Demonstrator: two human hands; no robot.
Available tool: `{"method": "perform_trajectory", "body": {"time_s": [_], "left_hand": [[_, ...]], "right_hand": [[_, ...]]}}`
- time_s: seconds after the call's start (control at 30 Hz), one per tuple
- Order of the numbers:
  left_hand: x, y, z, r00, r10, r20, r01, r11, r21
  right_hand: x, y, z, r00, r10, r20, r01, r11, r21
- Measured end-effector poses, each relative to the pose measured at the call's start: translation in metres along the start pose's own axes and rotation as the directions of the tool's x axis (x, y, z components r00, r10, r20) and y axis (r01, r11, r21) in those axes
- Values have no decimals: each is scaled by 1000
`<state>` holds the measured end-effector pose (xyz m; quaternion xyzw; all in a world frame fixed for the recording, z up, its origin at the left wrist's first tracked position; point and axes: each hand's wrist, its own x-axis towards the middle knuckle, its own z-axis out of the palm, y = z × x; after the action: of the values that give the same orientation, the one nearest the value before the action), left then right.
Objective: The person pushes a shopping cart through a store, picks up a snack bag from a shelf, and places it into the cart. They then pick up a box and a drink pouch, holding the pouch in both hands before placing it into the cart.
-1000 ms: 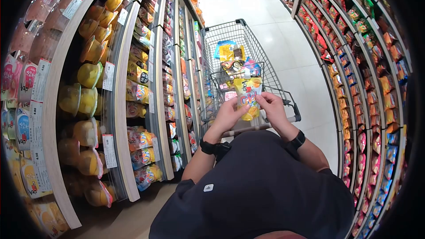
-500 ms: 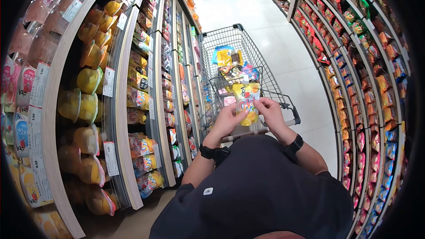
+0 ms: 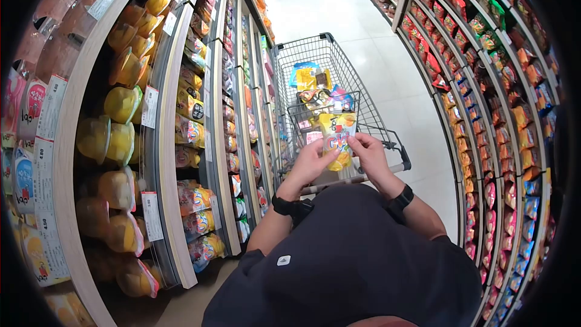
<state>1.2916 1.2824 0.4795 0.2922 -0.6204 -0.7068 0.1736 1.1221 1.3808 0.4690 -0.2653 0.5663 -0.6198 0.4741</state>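
Both my hands hold a yellow spouted pouch [image 3: 338, 140] upright, its front turned toward me, with a cap at its top. My left hand [image 3: 313, 161] grips its left side, and my right hand [image 3: 367, 152] pinches its right edge. Under and beyond the pouch is a wire shopping cart [image 3: 374, 109], its handle [image 3: 357, 179] just below my hands. In the cart lie several colourful snack packets, among them a yellow packet [image 3: 308, 79] and a blue packet [image 3: 301, 70], partly behind one another.
On the left, close shelves hold jelly cups [image 3: 121, 142] and bagged sweets [image 3: 196, 200], with price tags [image 3: 151, 215] along their edges. Curved shelves of packaged snacks [image 3: 526, 124] line the right. A pale tiled aisle floor [image 3: 375, 60] runs ahead between them.
The shelves at left have shifted slightly in view. My hands keep the same hold on the pouch, whose top tilts very slightly.
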Motion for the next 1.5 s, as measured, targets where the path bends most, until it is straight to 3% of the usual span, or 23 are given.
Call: {"method": "perform_trajectory", "body": {"time_s": [0.5, 0.67, 0.9, 0.97, 1.5], "left_hand": [[0, 1, 7, 1000, 21, 6, -21, 999, 44], [-2, 5, 14, 999, 32, 25, -31, 999, -22], [-4, 5, 19, 1000, 10, 27, -9, 1000, -25], [-5, 3, 21, 1000, -23, 16, 24, 995, -97], [-8, 0, 28, 999, -40, -3, 40, 995, -90]], "right_hand": [[-3, -5, -7, 999, -46, 24, 47, 999, -10], [-4, -1, -12, 999, -44, 17, 42, 996, 75], [-9, -3, -15, 999, -37, 34, 34, 996, 85], [-11, -6, -16, 1000, -6, 28, 4, 998, 65], [-14, -2, -22, 999, -24, 36, 19, 993, 115]]}}
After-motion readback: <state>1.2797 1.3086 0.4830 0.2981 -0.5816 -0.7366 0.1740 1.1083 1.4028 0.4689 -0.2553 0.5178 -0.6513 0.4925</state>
